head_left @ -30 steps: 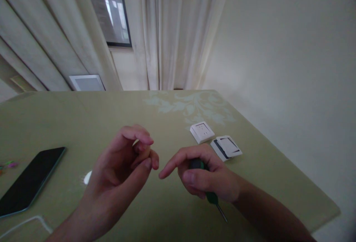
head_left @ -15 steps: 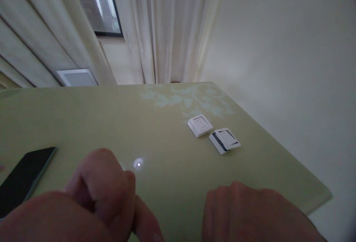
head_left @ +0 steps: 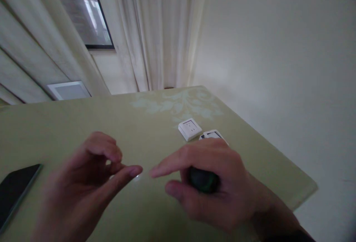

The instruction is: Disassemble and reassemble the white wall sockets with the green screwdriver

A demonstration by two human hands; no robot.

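My right hand (head_left: 214,179) is wrapped around a dark rounded handle with a green edge (head_left: 204,180), seen end-on in the curl of the fingers. Its index finger stretches toward my left hand, and the rest of the handle is hidden. My left hand (head_left: 94,182) hovers over the table with its fingers loosely curled and its thumb stretched out. I see nothing in it, though it is somewhat blurred. Just beyond my right hand lies a white wall socket (head_left: 190,128). Beside that, a white switch box with a tilted cover (head_left: 214,134) is partly hidden by the hand.
The pale green table (head_left: 105,119) has a leaf pattern at its far corner. A dark phone (head_left: 16,188) lies at the left. Behind the table hang curtains (head_left: 167,30), and a plain wall (head_left: 264,67) runs along the right side.
Both hands have risen into fuller view, and the dark handle now shows in my right hand. My left hand's fingers have loosened from a tighter curl. The view has shifted slightly.
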